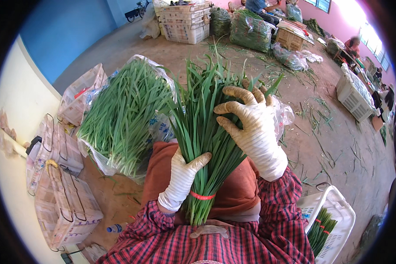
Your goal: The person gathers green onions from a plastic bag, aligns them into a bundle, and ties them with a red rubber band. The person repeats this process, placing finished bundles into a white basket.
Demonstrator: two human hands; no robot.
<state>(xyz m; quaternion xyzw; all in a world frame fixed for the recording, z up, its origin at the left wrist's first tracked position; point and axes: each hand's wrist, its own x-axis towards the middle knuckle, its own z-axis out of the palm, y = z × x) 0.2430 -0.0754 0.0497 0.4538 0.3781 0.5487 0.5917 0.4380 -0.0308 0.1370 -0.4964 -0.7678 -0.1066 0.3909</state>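
Observation:
A thick bundle of green Chinese chives [201, 132] stands on my lap, its leaves fanning away from me. Near its cut stems a red band [203, 196] wraps around it. My left hand [184, 175], in a soiled white glove, grips the bundle just above the band, thumb across the front. My right hand [250, 128], gloved alike with browned fingertips, lies at the upper right leaves, fingers curved and spread; whether it pinches any leaf is hidden. A brown-orange cloth [241, 194] covers my lap beneath the bundle.
To the left, loose chives [128, 112] fill a plastic-lined container. Plastic crates [66, 208] line the left wall. At lower right a white crate [341, 204] holds banded bundles [321, 227]. Leaf scraps litter the floor [333, 142]. Stacked crates [184, 26] and bagged greens [250, 31] stand behind; people sit farther off.

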